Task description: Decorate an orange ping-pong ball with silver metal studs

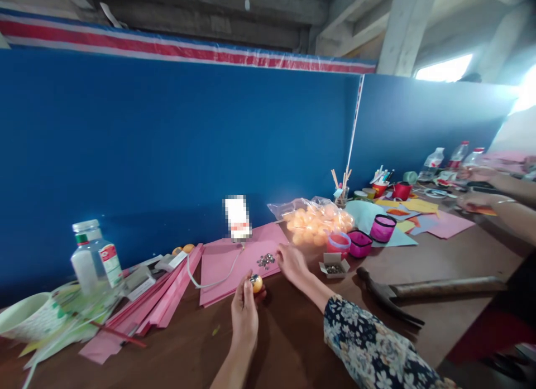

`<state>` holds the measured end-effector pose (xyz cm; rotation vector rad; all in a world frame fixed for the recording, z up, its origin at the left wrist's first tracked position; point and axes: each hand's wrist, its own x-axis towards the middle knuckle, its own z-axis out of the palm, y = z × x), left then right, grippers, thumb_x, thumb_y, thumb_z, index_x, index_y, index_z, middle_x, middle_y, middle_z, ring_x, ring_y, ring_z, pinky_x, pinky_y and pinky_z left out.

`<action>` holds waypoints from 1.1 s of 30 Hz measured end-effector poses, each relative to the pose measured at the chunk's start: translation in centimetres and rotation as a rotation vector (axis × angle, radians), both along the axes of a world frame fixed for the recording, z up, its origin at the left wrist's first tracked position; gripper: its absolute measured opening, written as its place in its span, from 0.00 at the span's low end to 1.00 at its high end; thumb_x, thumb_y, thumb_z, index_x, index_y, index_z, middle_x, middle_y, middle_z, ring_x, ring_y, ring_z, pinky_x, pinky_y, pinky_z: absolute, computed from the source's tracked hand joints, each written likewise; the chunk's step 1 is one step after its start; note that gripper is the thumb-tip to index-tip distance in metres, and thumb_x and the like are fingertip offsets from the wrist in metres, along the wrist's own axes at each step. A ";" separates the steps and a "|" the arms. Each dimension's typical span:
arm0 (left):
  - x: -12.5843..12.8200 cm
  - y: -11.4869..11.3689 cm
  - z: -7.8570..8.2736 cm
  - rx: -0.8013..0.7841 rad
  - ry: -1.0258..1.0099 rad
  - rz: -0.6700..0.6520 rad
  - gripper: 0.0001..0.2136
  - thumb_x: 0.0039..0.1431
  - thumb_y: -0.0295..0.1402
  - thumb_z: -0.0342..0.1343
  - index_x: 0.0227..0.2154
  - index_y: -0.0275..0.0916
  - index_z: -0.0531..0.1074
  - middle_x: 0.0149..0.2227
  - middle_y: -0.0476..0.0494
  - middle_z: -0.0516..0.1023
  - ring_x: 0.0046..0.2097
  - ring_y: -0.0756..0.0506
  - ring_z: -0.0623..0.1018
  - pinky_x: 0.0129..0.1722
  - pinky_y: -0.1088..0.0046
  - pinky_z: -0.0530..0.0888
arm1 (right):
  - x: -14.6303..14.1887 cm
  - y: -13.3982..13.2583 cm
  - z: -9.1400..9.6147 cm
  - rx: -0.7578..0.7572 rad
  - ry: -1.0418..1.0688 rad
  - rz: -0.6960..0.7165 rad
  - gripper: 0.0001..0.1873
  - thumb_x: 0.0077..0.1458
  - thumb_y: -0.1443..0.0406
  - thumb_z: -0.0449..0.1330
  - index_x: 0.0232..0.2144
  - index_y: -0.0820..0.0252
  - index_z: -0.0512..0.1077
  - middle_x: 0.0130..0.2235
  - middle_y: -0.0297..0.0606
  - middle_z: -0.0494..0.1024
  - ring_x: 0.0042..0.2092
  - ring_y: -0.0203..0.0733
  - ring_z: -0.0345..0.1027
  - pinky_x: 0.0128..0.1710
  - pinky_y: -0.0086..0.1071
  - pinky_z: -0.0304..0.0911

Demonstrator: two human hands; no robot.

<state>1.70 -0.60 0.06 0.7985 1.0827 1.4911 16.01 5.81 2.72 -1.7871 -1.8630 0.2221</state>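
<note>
My left hand (246,308) is closed round a small orange ball (257,283), which looks like a ping-pong ball. Shiny silver pieces show on the ball's upper left side. To the right, my right hand (293,262) reaches over the edge of the pink paper (221,260), its fingertips pinched together beside a loose pile of small silver thumbtacks (265,260). Whatever those fingertips may hold is too small to see. A small open cardboard box (334,265) with more silver tacks stands right of my right wrist.
A clear bag of orange balls (314,221) lies behind my right hand. A claw hammer (431,289) rests at right, near pink mesh cups (382,227). Pink paper strips (167,299), a plastic bottle (94,258) and a paper bowl (29,316) occupy the left. Another person's arms (498,193) are far right.
</note>
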 end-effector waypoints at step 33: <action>-0.4 -0.2 -0.6 0.047 -0.025 -0.003 0.22 0.47 0.37 0.56 0.48 0.43 0.62 0.47 0.42 0.71 0.47 0.44 0.72 0.47 0.65 0.68 | -2.4 -4.0 -2.6 0.027 0.956 0.365 0.06 0.50 0.66 0.52 0.31 0.60 0.68 0.29 0.34 0.71 0.31 0.35 0.64 0.31 0.27 0.59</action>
